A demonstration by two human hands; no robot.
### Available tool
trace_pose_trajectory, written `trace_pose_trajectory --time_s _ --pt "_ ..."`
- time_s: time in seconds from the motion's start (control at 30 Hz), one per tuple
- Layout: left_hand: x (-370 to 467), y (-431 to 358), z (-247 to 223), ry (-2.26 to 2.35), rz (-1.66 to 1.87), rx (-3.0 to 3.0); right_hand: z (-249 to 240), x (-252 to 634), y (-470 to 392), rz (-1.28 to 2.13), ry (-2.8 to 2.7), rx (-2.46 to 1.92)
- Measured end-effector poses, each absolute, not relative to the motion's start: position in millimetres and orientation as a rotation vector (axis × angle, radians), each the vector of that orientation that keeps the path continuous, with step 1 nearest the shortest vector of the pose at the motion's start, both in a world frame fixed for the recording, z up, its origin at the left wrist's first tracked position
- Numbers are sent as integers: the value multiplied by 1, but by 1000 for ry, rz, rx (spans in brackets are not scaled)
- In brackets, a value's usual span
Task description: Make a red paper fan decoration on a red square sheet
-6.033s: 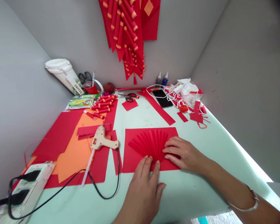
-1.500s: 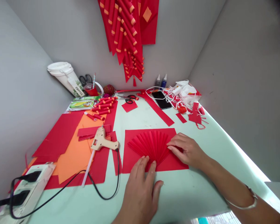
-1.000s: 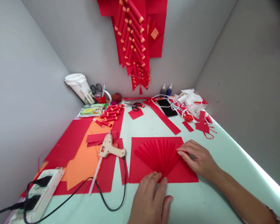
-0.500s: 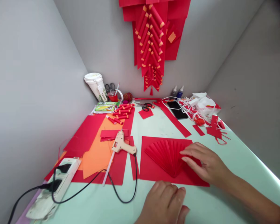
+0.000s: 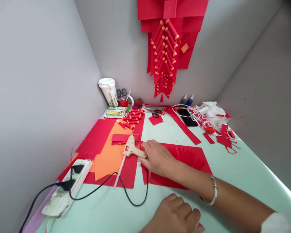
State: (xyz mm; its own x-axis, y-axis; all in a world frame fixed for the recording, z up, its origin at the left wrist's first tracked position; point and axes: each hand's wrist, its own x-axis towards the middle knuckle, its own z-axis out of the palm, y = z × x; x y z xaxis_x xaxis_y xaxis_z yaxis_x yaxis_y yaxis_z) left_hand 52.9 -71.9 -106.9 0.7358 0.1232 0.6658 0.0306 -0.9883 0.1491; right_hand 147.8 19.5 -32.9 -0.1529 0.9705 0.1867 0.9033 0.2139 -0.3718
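My right hand (image 5: pixel 157 157) reaches across to the cream hot glue gun (image 5: pixel 130 147), its thumb and fingers apart on either side of the handle end. The gun lies on red and orange paper, a glue stick (image 5: pixel 120 171) running out of its back. Under my right forearm, a pleated red paper fan (image 5: pixel 184 153) lies on a red paper sheet (image 5: pixel 203 161), partly hidden. At the near edge my left hand (image 5: pixel 174 215) rests on the table with fingers curled; nothing shows in it.
A power strip (image 5: pixel 68 187) with a black cord (image 5: pixel 97 193) sits at left. Red paper rolls (image 5: pixel 133 118), scissors (image 5: pixel 156 112) and a white cup (image 5: pixel 108 92) are behind. To the right lie a phone (image 5: pixel 187 117) and scraps (image 5: pixel 213 111). Red decoration (image 5: pixel 165 48) hangs on the wall.
My right hand has left the pleated fan and moved left to the glue gun's handle. My left hand stays curled near the front. The view has shifted slightly.
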Motion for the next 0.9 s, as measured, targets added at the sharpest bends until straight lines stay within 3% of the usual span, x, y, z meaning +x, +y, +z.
trace_pose_trajectory --time_s 0.67,0.9 --pt "53 -73 -107 62 1133 2832 -38 147 24 244 -1866 -1750" --pt "41 -70 -83 51 1198 2730 -33 154 18 622 -1598 -1586"
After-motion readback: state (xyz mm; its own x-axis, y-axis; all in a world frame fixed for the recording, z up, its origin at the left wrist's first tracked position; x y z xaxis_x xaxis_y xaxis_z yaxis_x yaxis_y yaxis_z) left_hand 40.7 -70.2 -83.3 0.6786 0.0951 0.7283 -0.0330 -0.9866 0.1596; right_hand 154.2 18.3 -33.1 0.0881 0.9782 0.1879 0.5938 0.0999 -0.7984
